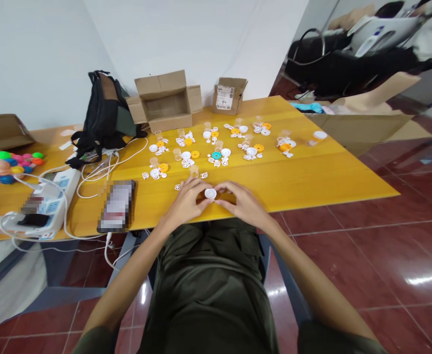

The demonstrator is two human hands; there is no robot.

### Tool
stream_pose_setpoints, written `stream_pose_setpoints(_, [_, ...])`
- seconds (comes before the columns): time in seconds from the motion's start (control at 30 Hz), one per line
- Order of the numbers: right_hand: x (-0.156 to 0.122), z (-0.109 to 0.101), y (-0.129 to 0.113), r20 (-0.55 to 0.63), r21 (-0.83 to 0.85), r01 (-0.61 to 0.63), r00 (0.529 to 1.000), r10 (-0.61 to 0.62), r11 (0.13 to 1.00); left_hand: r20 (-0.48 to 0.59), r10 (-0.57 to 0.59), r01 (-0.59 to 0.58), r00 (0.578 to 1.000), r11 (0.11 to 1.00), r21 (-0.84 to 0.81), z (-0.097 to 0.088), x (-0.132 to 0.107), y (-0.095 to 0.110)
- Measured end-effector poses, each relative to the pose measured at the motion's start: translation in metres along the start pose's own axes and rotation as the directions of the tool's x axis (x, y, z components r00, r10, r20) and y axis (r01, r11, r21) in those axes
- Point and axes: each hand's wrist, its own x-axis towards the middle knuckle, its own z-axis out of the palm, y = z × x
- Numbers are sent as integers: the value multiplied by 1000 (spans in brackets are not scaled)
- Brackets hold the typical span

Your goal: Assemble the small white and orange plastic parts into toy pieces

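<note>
White cap (210, 193), small and round, lies flat side up between the two hands, just above the near edge of the yellow table (312, 177) and straight in front of the person's lap. It looks like a plain shallow disc of matt white plastic with a slightly raised rim; any finer detail is too small to tell. The left hand (186, 201) curls in from the left and the right hand (243, 201) from the right. The fingertips of both close on the cap's edge, so the two hands nearly meet around it, and the knuckles rest on or just over the tabletop. Just beyond the hands stands a small clear cup (194, 171), with a white perforated disc (177, 187) near the left fingers. Farther back, many like pieces are spread in clusters: white caps, orange rings and one teal ring (216, 155). A phone (116, 205) lies left of the left hand, well apart from the cap.
</note>
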Motion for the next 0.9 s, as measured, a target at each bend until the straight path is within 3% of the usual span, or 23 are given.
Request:
stream_pose_setpoints(0.37, [3, -2, -5, -36, 65, 80, 996, -78, 995, -40, 0, 0, 999, 1000, 6, 2, -3, -3])
stream_pose_setpoints(0.9, [15, -11, -5, 164, -133, 122, 981, -100, 984, -63, 16, -17, 998, 1000, -14, 7, -2, -4])
